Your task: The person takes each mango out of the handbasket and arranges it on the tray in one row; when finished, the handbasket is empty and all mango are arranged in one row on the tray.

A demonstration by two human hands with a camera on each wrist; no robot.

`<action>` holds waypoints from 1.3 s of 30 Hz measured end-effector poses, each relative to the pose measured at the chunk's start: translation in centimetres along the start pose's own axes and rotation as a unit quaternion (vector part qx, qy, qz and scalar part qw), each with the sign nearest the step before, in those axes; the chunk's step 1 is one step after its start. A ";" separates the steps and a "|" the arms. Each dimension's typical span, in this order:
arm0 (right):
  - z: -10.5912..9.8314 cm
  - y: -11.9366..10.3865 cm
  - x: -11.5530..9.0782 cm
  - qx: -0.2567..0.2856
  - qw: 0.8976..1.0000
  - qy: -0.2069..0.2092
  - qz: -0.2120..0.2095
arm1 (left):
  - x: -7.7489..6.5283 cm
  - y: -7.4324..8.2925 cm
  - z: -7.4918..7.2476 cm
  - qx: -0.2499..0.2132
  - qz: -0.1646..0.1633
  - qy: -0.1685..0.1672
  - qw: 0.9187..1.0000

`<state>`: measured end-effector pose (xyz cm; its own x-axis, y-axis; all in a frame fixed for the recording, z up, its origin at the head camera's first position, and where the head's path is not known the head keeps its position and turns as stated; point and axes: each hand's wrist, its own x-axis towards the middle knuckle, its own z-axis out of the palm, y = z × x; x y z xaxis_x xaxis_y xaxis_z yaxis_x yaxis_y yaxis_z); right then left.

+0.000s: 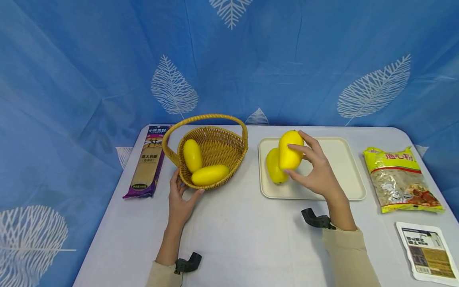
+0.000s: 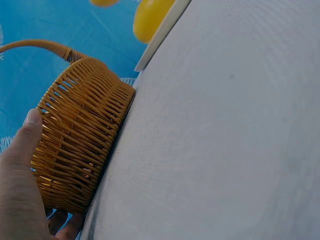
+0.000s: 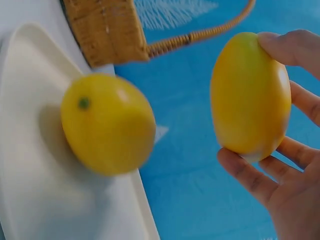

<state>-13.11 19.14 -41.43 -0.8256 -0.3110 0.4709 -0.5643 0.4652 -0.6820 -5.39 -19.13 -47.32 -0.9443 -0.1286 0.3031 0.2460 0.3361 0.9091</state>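
Note:
Between the thumb and fingers of my right hand (image 1: 320, 175) is a yellow mango (image 1: 291, 150), raised above the cream tray (image 1: 344, 191). A second mango (image 3: 110, 125) lies on the tray's left part, partly hidden behind the held one in the head view. My left hand (image 1: 181, 204) grips the near left side of a wicker basket (image 2: 80, 135), its thumb against the wall and its fingers curled low around it. Inside the basket, one mango (image 1: 193, 156) leans at the left and another mango (image 1: 210, 175) lies along the front. The basket's tall handle (image 1: 204, 116) arches over its back.
A purple pack of noodles (image 1: 147, 163) lies left of the basket. Right of the tray are a yellow pasta bag (image 1: 402, 179) and, nearer, a white packet (image 1: 428, 253). White cloth (image 1: 251, 239) covers the table, with a blue curtain (image 1: 251, 71) behind.

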 end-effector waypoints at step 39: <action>-1.2 6.6 -2.7 0.024 0.982 -0.132 0.132 | 0.0 -0.1 0.1 -0.014 -0.006 -0.001 1.000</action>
<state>-14.62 24.04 -46.54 -0.9128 -0.3915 0.1160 -0.3238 0.5208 -0.7899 -5.41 -19.05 -47.49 -0.9477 -0.1313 0.2908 0.2396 0.3090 0.9204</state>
